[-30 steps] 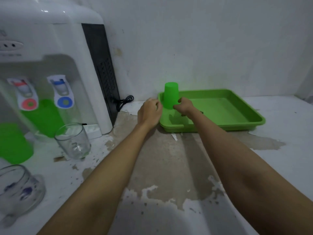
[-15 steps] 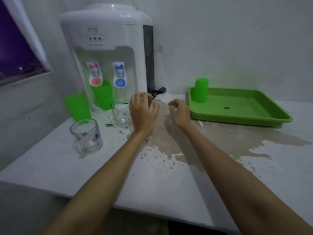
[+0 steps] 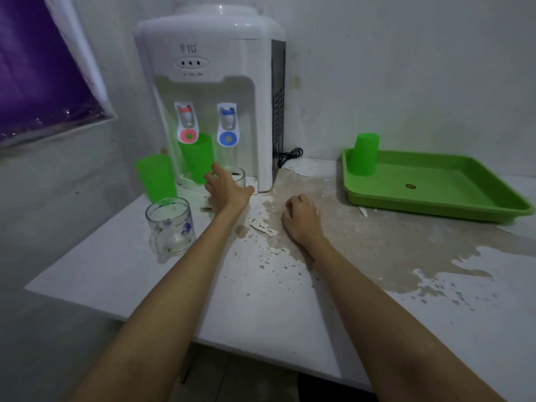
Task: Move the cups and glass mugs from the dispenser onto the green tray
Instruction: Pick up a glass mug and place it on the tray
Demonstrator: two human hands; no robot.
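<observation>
A white water dispenser (image 3: pixel 214 82) stands at the back left. A green cup (image 3: pixel 197 158) sits upside down under its red tap, and another green cup (image 3: pixel 156 177) stands left of it. A clear glass mug (image 3: pixel 237 176) sits by the drip tray; my left hand (image 3: pixel 226 190) is spread open right in front of it, partly hiding it. A second glass mug (image 3: pixel 171 226) with blue print stands nearer me. My right hand (image 3: pixel 301 219) rests curled on the table, holding nothing. The green tray (image 3: pixel 452 198) at right holds one upturned green cup (image 3: pixel 364 155) in its far left corner.
The white table (image 3: pixel 261 300) has peeling paint and a brown bare patch in the middle. A black power cord (image 3: pixel 290 155) lies behind the dispenser by the wall. A purple sheet (image 3: pixel 37 71) hangs on the left wall. The table's front edge is close to me.
Both hands left the green cup standing on the tray and moved left. My left hand has reached the glass mug by the dispenser; my right hand has dropped onto the table.
</observation>
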